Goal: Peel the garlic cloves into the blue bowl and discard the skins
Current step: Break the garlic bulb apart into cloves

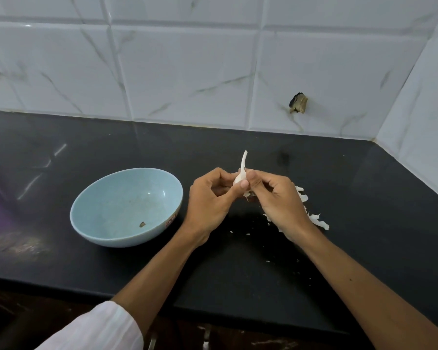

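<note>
Countertop [61, 261]: black, smooth, glossy. Wall tiles [187, 72]: white, glazed, marble-veined.

The blue bowl [111, 198] is round, pale and smooth. It stands on the countertop just left of the hands and contains one small brown fleck [142, 224].

Loose skins [316, 219], white, thin and papery, lie on the countertop beneath and right of the right hand.

The garlic piece [240, 178] is white, with a slender curved stalk pointing up. It is held above the countertop between both hands.

Left hand [208, 200]: fingers curled, thumb pressed against the garlic piece.

Right hand [276, 198]: fingers curled, thumb and forefinger pinching it.
</note>
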Available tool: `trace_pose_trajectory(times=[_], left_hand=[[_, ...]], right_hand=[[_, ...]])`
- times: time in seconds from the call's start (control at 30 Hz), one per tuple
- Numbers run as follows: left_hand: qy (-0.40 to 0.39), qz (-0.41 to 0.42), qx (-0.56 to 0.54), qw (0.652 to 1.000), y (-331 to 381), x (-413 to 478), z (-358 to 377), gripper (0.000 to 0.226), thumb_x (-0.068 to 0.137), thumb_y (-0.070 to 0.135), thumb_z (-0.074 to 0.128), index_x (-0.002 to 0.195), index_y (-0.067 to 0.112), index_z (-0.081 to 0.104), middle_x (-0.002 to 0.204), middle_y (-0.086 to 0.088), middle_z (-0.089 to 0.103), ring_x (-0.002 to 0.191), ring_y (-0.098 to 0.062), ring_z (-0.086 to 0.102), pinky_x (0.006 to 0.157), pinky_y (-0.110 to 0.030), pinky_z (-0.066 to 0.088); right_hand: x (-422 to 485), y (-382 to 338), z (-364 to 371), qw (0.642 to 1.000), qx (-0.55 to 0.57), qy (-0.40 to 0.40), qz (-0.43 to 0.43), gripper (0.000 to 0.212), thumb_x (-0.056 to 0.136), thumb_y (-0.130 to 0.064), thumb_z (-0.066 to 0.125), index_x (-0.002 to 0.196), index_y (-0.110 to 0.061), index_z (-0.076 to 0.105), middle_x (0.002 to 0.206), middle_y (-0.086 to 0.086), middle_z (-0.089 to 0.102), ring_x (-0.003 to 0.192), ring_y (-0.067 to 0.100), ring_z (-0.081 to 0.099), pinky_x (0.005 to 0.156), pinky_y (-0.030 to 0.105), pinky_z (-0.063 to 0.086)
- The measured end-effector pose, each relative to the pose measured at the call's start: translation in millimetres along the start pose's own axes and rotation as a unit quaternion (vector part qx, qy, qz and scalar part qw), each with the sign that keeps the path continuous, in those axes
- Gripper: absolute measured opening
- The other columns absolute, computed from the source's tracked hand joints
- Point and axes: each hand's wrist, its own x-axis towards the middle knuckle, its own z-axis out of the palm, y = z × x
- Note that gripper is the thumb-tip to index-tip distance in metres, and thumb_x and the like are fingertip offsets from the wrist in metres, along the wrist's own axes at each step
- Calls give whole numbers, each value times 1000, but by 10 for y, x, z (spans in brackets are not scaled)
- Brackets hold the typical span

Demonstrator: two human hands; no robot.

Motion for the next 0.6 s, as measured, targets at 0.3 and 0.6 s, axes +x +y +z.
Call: trace_pose_trajectory(times=[0.3, 0.6], left_hand=[[7, 24, 15, 1000, -30, -3, 5, 16, 86, 20, 78, 90, 5, 75, 87, -8, 79, 79, -22, 77, 63, -21, 56], [-11, 30, 19, 999, -97, 7, 20, 12, 86, 7, 77, 82, -1, 69, 91, -8, 80, 84, -20, 78, 73, -24, 60]], right_hand=[[-54, 22, 235, 990, -100, 96, -37, 31, 107, -12, 43, 96, -7, 72, 73, -17, 65, 73, -1, 64, 64, 14, 48], [-86, -15, 341, 976, -120, 179, -26, 32, 91, -2, 43, 82, -9, 73, 57, -10, 57, 55, 9, 54, 51, 15, 37]])
